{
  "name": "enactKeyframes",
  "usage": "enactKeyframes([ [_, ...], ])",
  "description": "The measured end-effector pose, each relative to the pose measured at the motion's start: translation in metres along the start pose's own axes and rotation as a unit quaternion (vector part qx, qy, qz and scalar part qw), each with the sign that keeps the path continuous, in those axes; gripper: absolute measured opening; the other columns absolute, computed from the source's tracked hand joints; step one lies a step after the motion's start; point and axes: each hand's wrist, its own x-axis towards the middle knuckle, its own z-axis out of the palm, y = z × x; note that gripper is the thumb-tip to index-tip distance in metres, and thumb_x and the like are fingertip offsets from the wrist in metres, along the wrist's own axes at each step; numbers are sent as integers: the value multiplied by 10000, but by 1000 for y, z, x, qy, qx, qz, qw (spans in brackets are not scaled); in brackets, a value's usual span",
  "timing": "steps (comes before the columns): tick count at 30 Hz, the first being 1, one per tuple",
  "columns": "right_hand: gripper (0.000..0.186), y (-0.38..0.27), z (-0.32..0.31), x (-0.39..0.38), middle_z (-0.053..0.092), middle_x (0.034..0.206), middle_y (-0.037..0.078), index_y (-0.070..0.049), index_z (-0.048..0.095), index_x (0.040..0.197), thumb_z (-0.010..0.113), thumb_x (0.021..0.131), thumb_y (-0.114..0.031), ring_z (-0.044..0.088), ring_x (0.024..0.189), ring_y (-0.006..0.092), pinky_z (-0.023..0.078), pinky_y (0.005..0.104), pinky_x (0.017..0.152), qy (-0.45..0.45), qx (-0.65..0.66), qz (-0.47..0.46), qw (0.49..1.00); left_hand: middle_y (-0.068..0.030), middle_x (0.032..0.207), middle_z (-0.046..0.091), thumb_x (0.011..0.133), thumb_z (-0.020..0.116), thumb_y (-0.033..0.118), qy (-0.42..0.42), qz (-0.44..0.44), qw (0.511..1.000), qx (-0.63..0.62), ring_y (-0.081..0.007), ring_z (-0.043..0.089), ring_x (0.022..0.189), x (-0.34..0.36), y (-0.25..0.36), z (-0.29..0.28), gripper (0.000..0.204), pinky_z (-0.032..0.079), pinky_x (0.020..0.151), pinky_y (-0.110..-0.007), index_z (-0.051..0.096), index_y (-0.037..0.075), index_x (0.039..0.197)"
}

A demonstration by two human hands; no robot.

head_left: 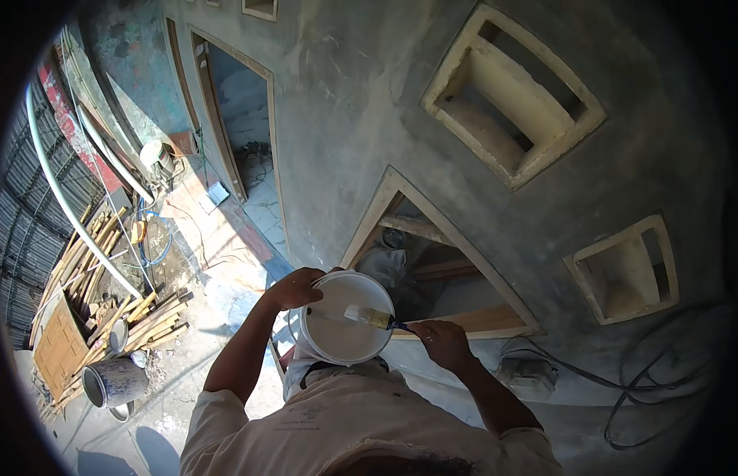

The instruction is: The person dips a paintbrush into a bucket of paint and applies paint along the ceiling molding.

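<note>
A round white bucket (325,349) with pale paint inside stands out in front of my chest. My left hand (296,289) is closed over its rim on the far left side. In my right hand (440,341) is a paintbrush (377,318), gripped by its dark blue handle. Its bristles, whitened at the tip, point left over the bucket's mouth. Whether the bristle tip touches the paint, I cannot tell.
Ahead rises a grey plastered wall (345,119) with a triangular framed opening (456,270) and box-shaped vents (511,95). A doorway (242,135) stands at the far left. Bamboo poles (155,325) and a dirty bucket (115,382) lie at left; black cables (638,389) hang at right.
</note>
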Motion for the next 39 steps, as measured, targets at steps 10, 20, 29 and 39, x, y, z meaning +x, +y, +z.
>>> enactKeyframes([
  [10,304,19,43,-33,668,1021,115,-99,674,1233,606,953,-195,653,833,278,547,391,692,33,-16,-77,996,-173,1007,729,795,666,198,-23,-18,999,41,-260,674,939,10,-15,-1,428,524,861,-375,674,-9,1170],
  [20,340,15,47,-25,653,1178,179,-70,673,1239,572,955,-227,654,1003,341,546,452,827,-39,47,20,998,-149,975,723,806,673,224,-20,-21,999,24,-246,657,883,18,-34,-8,419,518,831,-361,680,-5,1157],
  [29,363,6,-39,50,663,856,88,-120,664,1296,676,934,-89,651,661,215,522,317,580,175,94,-14,980,-53,1022,714,835,732,104,45,24,997,-63,-145,630,868,35,-91,5,344,533,747,-307,686,3,1161],
  [39,357,-42,-297,259,605,761,116,-29,653,1270,675,915,-3,568,628,208,459,323,566,472,-164,-141,855,-79,1026,723,809,764,108,8,35,995,-98,-175,651,942,39,-98,-1,384,547,812,-335,679,-4,1167],
])
